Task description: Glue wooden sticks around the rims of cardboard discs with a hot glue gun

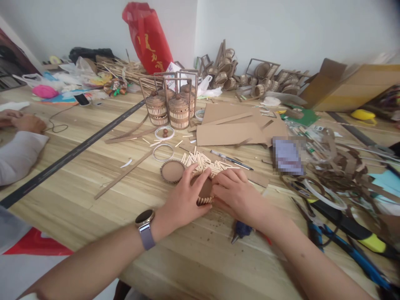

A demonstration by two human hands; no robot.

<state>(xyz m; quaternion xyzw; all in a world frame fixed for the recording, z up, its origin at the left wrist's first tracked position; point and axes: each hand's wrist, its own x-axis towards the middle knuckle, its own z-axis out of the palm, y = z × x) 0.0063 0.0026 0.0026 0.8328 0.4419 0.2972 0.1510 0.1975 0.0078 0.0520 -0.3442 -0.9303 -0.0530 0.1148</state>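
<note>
A small round cardboard tray [204, 188] with short wooden sticks along its rim sits on the table between my hands. My left hand [184, 198], with a watch at the wrist, grips it from the left, fingers over the far rim and thumb at the near side. At its right edge, the fingers of my right hand [236, 192] are pinched together; what lies in them is hidden. Just beyond is a pile of short wooden sticks [203, 161]. A second round cardboard tray [173, 171] lies to the left. Partly under my right forearm rests a dark blue tool with a pointed metal nozzle [240, 230].
Lidded round baskets in frames [179, 112] stand farther back, near cardboard sheets [229, 133] and a pen [231, 160]. Pliers [312, 221] and tangled brown strips [337, 166] lie on the right. Another person's hands [26, 121] are at the far left.
</note>
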